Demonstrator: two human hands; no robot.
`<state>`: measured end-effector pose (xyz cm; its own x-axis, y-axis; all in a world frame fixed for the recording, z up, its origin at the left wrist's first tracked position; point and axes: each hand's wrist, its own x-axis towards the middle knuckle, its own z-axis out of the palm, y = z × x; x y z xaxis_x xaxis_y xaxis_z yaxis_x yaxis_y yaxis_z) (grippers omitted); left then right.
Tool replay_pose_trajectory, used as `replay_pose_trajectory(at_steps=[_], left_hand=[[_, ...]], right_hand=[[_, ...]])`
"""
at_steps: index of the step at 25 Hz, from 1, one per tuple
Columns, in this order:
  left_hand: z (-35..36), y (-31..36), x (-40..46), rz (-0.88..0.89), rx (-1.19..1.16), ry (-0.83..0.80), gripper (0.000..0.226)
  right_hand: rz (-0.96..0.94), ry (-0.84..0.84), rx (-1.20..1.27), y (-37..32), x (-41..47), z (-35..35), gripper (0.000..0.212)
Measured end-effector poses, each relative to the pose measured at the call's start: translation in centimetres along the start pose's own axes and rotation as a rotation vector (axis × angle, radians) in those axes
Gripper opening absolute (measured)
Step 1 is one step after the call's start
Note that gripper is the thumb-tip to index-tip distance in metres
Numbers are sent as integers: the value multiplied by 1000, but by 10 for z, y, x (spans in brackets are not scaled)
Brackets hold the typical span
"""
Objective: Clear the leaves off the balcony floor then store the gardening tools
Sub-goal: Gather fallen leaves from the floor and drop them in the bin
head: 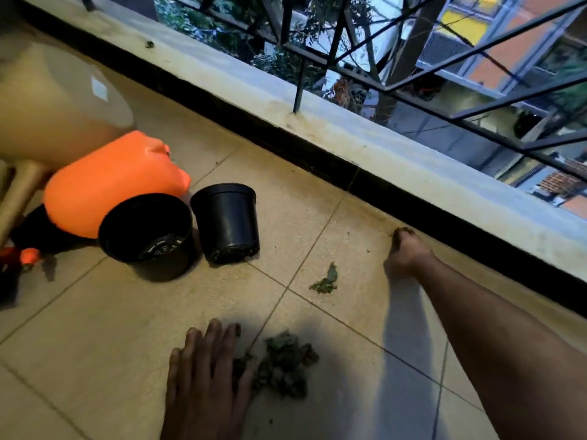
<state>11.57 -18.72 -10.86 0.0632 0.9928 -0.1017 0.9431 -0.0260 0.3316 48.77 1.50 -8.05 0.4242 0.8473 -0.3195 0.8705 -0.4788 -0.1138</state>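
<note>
A pile of dry green leaves point(286, 363) lies on the tiled balcony floor near the bottom middle. My left hand point(206, 376) rests flat on the floor, fingers apart, touching the pile's left side. A smaller leaf clump point(325, 282) lies farther out. My right hand point(405, 252) reaches toward the black skirting of the parapet, fingers pinched together around what looks like a bit of leaf debris at the tips. Two empty black plastic pots point(149, 236) point(227, 222) stand at the left beside an orange sprayer tank point(108, 182).
A low concrete parapet point(349, 138) with a black metal railing point(413, 74) runs diagonally across the far side. A beige chair or stool point(47, 100) stands at the upper left. An orange and black sprayer nozzle point(22, 258) lies at the left edge.
</note>
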Motion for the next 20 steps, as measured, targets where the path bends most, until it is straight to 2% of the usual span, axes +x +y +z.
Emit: replay_pose_trajectory(at_steps=[2, 3, 6, 7, 9, 10, 13, 14, 16, 18, 20], left_hand=[[3, 1, -6, 1, 13, -22, 73], [4, 3, -7, -8, 16, -30, 74], [3, 5, -6, -91, -51, -118, 88], [0, 6, -5, -111, -73, -121, 94], [-7, 7, -6, -116, -102, -143, 100], [-10, 8, -5, -117, -106, -151, 100], [-12, 13, 0, -106, -120, -236, 103], [-10, 15, 0, -84, -108, -278, 103], [-7, 16, -1, -39, -113, -310, 106], [-3, 23, -4, 23, -150, -328, 111], [3, 34, -2, 104, -167, -350, 116]], right_hand=[[-104, 99, 57, -20, -31, 11, 39], [-194, 119, 76, -30, -51, 23, 43], [-507, 41, 96, -56, -112, 49, 57], [-542, 48, 101, -61, -117, 51, 56], [-475, 61, 131, -67, -120, 46, 58], [-478, 45, 111, -66, -123, 46, 62], [-751, -112, -155, -49, -154, 48, 60], [-782, -157, -173, -35, -160, 44, 55], [-619, -135, -39, -7, -158, 24, 41], [-307, -75, 113, 27, -149, 10, 30], [-34, -119, 71, 70, -146, 9, 27]])
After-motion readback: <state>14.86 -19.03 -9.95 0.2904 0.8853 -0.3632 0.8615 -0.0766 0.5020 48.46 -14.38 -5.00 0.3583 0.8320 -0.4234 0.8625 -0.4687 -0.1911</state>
